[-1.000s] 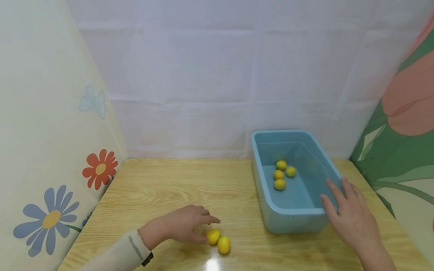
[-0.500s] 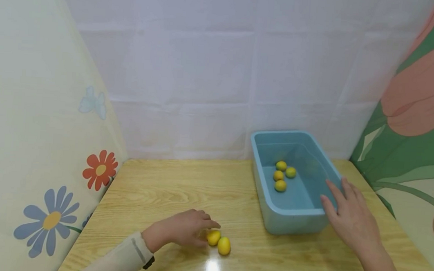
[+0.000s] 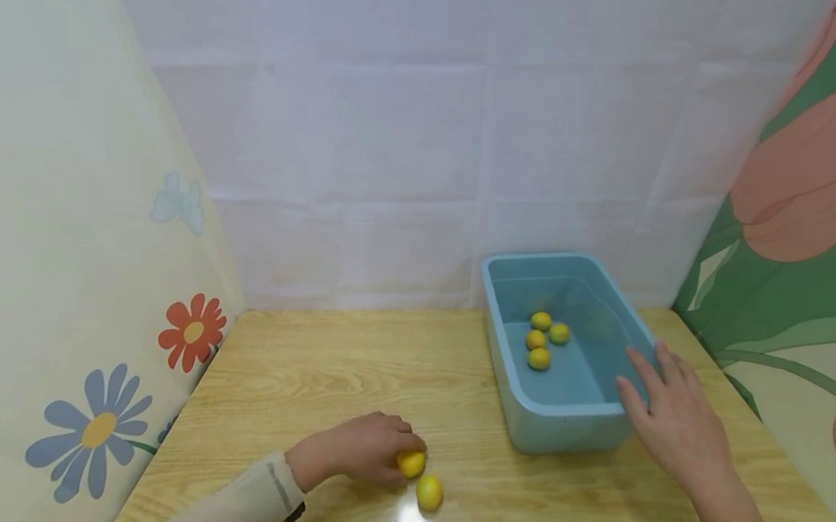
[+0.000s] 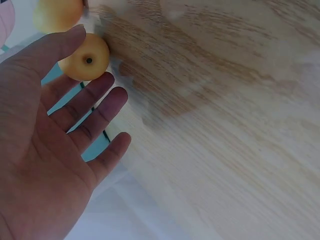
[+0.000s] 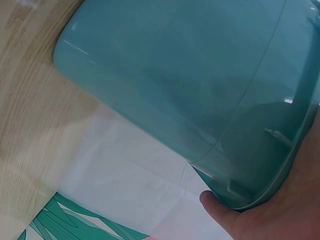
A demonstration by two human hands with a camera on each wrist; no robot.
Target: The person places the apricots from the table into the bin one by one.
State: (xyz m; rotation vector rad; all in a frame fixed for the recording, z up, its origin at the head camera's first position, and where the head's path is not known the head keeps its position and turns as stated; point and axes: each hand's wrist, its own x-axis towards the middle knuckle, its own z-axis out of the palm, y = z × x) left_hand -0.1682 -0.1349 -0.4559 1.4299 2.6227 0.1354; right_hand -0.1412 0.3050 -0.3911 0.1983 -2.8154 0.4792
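My left hand [image 3: 358, 449] pinches a small yellow lemon [image 3: 411, 465] on the table, thumb and index finger on either side of it. A second lemon [image 3: 429, 493] lies beside it, toward the table's near side. In the left wrist view the held lemon [image 4: 92, 65] shows a dark dot on its end, and the other fingers are spread. My right hand [image 3: 689, 425] rests with loosely extended fingers at the near right corner of a blue plastic bin [image 3: 573, 411]. The right wrist view shows the bin's outer wall [image 5: 165, 70] and a finger beyond its rim.
Several yellow-green lemons [image 3: 538, 359] lie on the bin's floor, toward its left side. The wooden table [image 3: 328, 359] meets a white cloth backdrop [image 3: 366, 171] behind. Panels printed with flowers stand at left [image 3: 105, 276] and right [image 3: 804, 202].
My left hand has moved slightly toward me and right, and its fingers have closed on the nearer-to-hand lemon, which shifted a little. My right hand and the bin hold their place.
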